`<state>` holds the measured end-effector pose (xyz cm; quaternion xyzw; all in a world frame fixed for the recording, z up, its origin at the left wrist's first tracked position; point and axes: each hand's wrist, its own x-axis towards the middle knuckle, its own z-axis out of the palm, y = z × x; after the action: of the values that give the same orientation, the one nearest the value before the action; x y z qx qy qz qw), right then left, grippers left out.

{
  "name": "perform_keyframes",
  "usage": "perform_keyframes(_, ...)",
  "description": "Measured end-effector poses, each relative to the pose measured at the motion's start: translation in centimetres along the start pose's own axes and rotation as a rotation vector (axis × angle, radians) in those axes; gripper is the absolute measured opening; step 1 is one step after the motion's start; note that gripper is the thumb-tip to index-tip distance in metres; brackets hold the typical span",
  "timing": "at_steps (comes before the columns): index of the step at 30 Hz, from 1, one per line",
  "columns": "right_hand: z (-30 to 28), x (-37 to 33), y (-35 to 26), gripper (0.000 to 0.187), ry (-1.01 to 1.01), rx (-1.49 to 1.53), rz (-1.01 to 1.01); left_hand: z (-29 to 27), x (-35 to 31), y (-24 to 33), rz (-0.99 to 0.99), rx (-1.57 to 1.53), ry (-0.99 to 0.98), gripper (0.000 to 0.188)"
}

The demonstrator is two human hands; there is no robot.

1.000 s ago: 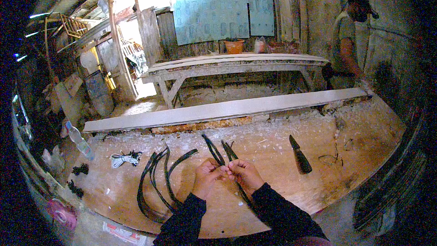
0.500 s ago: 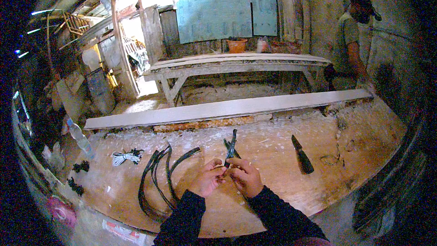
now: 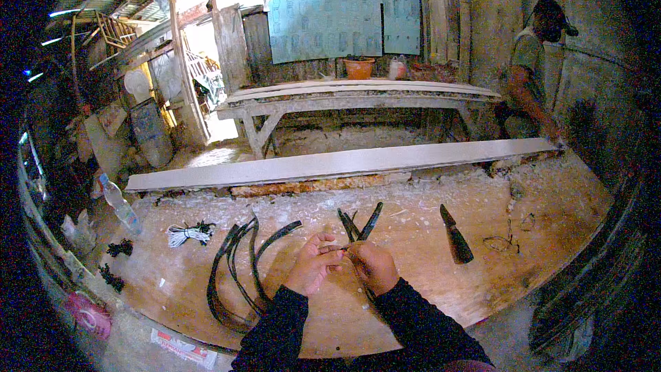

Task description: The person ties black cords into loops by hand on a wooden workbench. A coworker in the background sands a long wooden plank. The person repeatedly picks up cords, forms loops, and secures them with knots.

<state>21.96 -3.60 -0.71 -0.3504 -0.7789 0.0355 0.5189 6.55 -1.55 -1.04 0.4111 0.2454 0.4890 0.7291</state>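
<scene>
My right hand (image 3: 374,266) is closed round a black strip (image 3: 374,217), whose free end sticks up and leans to the right beyond my knuckles. Close beside it, my left hand (image 3: 310,266) pinches with thumb and forefinger at a small dark piece between the two hands, too small to make out. More short black strips (image 3: 347,226) lie on the wooden table just past my fingers. Left of my hands lie several long, curved black strips (image 3: 237,272). A knife (image 3: 457,235) with a dark, wide handle rests to the right, blade pointing away.
A bundle of white cord (image 3: 189,235) and dark tangled bunches (image 3: 119,247) lie at the left. A clear bottle (image 3: 120,205) stands tilted there. A long white board (image 3: 330,165) crosses the table's far edge, and a person (image 3: 533,72) stands at its right end. Thin wire (image 3: 506,240) lies right.
The black strip in my right hand has swung from near upright to leaning right. My right hand has turned and closed more. The person at the far right has shifted slightly.
</scene>
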Motion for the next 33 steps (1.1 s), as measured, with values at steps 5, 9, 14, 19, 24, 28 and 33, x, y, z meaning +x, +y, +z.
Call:
perform_keyframes(5, 0.1, -0.3, 0.0, 0.014, 0.000, -0.021, 0.038, 0.3, 0.2, -0.5, 0.135, 0.229, 0.109, 0.028)
perform_keyframes(9, 0.4, -0.6, -0.5, 0.006, 0.017, 0.079, 0.299, 0.8, 0.2, -1.5, 0.404, 0.475, 0.148, 0.025)
perform_keyframes(14, 1.5, -0.1, 0.4, 0.010, 0.129, 0.601, 0.582, 1.2, 0.2, -2.2, 0.486, 0.580, 0.190, 0.021)
perform_keyframes(19, 0.2, -0.2, 1.5, 0.011, -0.084, 1.200, 0.877, 1.3, -0.3, -2.4, 0.560, 0.581, 0.129, 0.020)
perform_keyframes(24, -0.5, 0.1, 1.2, 0.012, -0.106, 1.400, 0.907, 1.4, -0.4, -2.3, 0.613, 0.613, 0.067, 0.020)
perform_keyframes(28, -0.3, 0.0, 0.7, 0.011, -0.014, 1.262, 0.934, 1.2, -0.3, -2.2, 0.564, 0.564, 0.070, 0.020)
perform_keyframes(33, 0.7, -0.2, 0.4, 0.010, 0.130, 0.780, 0.703, 1.0, -0.1, -2.6, 0.527, 0.460, 0.116, 0.022)
